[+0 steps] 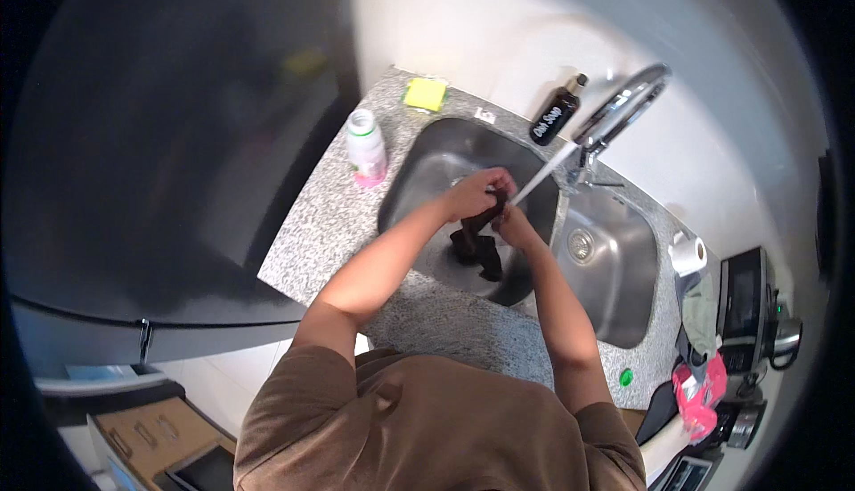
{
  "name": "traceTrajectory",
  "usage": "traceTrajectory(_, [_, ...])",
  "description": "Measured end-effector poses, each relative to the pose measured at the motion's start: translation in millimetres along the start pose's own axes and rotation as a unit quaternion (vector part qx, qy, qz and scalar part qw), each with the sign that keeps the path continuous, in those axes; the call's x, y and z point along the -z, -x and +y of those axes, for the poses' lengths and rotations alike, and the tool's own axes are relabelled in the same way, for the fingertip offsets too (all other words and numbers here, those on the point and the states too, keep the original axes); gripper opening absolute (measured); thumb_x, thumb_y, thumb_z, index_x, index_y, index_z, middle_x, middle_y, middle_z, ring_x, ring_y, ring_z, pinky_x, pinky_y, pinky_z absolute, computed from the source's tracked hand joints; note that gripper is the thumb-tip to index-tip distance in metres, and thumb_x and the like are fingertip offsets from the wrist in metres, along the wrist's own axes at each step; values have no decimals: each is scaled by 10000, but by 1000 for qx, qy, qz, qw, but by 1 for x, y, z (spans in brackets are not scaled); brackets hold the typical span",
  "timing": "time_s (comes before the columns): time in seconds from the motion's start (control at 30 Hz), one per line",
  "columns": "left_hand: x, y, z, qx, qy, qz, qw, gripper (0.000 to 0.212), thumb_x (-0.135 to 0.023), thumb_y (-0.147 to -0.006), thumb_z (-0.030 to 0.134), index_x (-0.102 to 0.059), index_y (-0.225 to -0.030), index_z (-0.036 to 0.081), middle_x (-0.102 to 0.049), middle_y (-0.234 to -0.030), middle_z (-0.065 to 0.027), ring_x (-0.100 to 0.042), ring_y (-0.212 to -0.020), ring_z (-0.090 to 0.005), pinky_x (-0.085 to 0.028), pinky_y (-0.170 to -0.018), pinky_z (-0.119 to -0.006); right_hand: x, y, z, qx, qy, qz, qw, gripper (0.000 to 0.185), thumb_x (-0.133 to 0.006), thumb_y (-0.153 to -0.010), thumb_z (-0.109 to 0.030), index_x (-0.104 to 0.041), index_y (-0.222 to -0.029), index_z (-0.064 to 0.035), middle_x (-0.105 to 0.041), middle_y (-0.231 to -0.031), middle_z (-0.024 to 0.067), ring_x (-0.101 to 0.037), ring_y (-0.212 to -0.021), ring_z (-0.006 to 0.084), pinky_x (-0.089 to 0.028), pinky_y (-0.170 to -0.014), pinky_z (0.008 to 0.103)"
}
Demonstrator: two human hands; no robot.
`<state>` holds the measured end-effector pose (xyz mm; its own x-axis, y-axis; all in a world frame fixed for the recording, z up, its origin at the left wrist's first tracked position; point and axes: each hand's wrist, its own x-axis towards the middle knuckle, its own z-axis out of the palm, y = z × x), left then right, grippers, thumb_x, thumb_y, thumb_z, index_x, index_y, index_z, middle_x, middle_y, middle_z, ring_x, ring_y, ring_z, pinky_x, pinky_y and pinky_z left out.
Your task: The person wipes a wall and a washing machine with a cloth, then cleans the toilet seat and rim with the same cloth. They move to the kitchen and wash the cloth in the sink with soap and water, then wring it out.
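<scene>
Both my hands hold a dark wet cloth item (pixel 477 244) over the left basin (pixel 417 200) of a steel sink. My left hand (pixel 477 195) grips its upper end, fingers curled. Close beside it, my right hand (pixel 516 225) pinches the cloth's right edge. The lower part of the cloth hangs into the basin, bunched near the bottom; whether it is a sock or another garment I cannot tell. A stream of water (pixel 544 171) runs from the chrome faucet (pixel 621 107) down to the cloth between my hands.
A white and pink bottle (pixel 366 147) stands left of the basin on the granite counter (pixel 314 240). Behind are a yellow sponge (pixel 425 94) and a dark soap bottle (pixel 556 113). The right basin (pixel 611 284), a paper roll (pixel 688 254) and folded cloths (pixel 698 317) lie rightward.
</scene>
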<state>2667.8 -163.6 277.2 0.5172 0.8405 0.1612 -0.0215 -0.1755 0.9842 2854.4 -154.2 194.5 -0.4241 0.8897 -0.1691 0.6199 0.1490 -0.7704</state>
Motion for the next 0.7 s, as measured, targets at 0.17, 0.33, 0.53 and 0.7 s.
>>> traceTrajectory(0.17, [40, 31, 46, 60, 350, 55, 933, 275, -501, -832, 149, -557, -1091, 77, -612, -1023, -79, -578, -962, -180, -455, -879, -311, -15, -1, 0, -1, -118, 0, 993, 317, -675, -639, -9, -608, -947, -38, -638, -808, 53, -600, -741, 164, -476, -670, 320])
traceTrajectory(0.33, [20, 55, -84, 294, 552, 133, 769, 527, -344, -917, 533, -590, -1104, 105, -644, -1032, -97, -627, -929, -221, -502, -819, -394, -10, -44, -87, 199, 72, 204, 956, 465, -690, -657, -55, -533, -1092, -5, -563, -1143, 147, -558, -1019, 278, -449, -846, 353])
traceTrajectory(0.53, [6, 46, -122, 365, 401, 50, 839, 448, -394, -915, 461, -606, -1039, 85, -648, -1012, -104, -625, -940, -219, -501, -810, -392, -106, -79, -198, 262, -167, 92, 946, 865, -823, -630, -188, -333, -1315, 8, -496, -1241, 190, -477, -1178, 270, -378, -987, 361])
traceTrajectory(0.7, [3, 48, -114, 297, 361, 35, 883, 427, -438, -897, 443, -593, -1071, 85, -633, -1067, -107, -617, -969, -224, -488, -848, -396, -108, -102, -188, 238, -297, 41, 924, 736, -832, -600, -260, -460, -1188, -18, -582, -1111, 125, -583, -997, 224, -447, -887, 361])
